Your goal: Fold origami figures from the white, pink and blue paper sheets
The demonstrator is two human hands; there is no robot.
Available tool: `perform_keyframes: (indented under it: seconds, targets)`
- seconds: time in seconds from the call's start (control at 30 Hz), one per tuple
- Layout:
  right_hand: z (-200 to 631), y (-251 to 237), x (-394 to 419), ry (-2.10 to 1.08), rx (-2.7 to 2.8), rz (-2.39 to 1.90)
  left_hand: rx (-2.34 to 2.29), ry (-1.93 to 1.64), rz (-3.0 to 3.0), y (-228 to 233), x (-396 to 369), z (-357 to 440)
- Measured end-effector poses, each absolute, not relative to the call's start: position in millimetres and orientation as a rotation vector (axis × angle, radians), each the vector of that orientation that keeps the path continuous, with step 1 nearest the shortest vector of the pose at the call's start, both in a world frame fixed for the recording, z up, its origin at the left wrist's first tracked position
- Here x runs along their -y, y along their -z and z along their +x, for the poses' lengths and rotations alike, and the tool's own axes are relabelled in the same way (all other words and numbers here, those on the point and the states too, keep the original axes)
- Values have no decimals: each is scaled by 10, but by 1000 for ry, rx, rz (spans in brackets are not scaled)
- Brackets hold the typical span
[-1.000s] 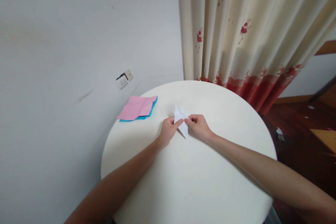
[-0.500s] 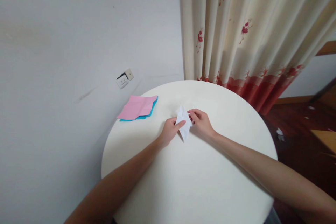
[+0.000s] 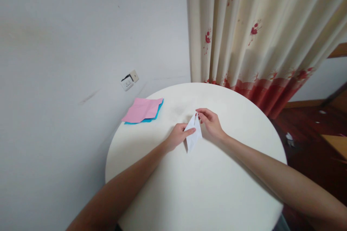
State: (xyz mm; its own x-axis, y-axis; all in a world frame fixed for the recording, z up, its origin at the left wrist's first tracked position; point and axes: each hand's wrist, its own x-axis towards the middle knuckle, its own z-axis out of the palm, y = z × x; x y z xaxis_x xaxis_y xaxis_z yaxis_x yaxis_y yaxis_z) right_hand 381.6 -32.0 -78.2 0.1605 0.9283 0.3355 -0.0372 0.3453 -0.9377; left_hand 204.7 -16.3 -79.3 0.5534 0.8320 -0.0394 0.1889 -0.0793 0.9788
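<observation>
Both hands' grip on white paper (image 3: 194,135), pink sheets (image 3: 142,110) well apart

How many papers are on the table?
3: a white paper held by both hands mid-table, and a pink paper lying on a blue paper at the table's far-left edge. More may hide beneath.

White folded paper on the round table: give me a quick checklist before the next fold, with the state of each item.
1. White folded paper held by both hands: ok; left hand pins its left edge, right hand pinches the top tip.
2. Paper supported by the round table: ok; its lower point rests there.
3. Creases sharp and aligned: cannot tell, too small.
4. Pink sheet and blue sheet apart from the work: ok, stacked at the far left edge.
5. Stack fully on the table: not ok, a corner overhangs.
</observation>
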Motion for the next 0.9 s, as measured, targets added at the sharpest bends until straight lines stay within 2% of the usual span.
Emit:
perform_keyframes:
  seconds: [0.4,0.9]
  targets:
    - [3888,836,258,-754,1191,-1038,-945,-783,1550,831,154,2063]
    - [3807,769,254,-876,1104,-1085,-1118,-914,1770,811,175,2176]
